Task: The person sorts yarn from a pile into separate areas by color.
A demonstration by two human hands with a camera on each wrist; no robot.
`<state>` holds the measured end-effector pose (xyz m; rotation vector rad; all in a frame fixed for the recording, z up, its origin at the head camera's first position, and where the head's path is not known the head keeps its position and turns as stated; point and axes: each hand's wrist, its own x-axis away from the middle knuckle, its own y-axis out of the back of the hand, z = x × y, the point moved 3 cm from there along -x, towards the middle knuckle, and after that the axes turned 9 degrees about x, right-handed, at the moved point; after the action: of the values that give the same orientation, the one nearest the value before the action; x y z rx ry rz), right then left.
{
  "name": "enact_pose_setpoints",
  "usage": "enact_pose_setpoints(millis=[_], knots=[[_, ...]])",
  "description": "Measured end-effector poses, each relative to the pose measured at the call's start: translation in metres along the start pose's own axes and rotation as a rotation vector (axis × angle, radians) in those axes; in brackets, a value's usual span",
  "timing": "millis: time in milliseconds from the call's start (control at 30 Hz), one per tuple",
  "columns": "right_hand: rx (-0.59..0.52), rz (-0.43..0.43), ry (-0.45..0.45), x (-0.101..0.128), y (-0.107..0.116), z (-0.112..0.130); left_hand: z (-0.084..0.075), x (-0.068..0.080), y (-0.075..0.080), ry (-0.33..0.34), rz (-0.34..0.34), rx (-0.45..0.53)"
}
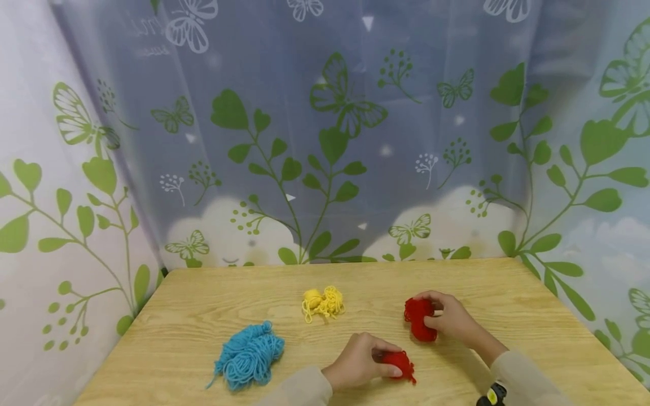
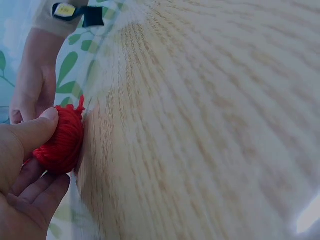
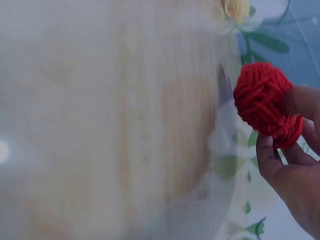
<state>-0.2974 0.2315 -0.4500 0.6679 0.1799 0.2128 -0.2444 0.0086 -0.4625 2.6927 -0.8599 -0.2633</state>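
Note:
Near the front of the table, my left hand (image 1: 359,363) grips a small bundle of red yarn (image 1: 399,365) between thumb and fingers. In the left wrist view that red yarn (image 2: 62,142) lies against the wooden surface, a loose end sticking out. Farther back and to the right, my right hand (image 1: 452,320) pinches a second, larger bundle of red yarn (image 1: 420,320). The right wrist view shows this red yarn (image 3: 262,97) as a wound ball with a smaller lump below, the thumb on its side and fingertips beneath. It appears raised above the table.
A large, loose heap of blue yarn (image 1: 249,355) lies at the left of the wooden table (image 1: 203,293). Yellow yarn (image 1: 323,303), partly balled and partly tangled, sits toward the back middle. A butterfly-and-leaf printed curtain (image 1: 284,169) hangs behind and at both sides.

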Motion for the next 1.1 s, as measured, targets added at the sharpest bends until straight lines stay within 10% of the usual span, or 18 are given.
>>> enact_pose_setpoints(millis=[400,1100], knots=[[-0.152,0.286,0.105,0.031,-0.021,0.013,-0.004,0.002,0.002,-0.056,-0.022,0.006],[-0.202,0.336,0.099,0.040,-0.025,0.012,-0.002,0.002,0.000,0.018,-0.022,0.058]])
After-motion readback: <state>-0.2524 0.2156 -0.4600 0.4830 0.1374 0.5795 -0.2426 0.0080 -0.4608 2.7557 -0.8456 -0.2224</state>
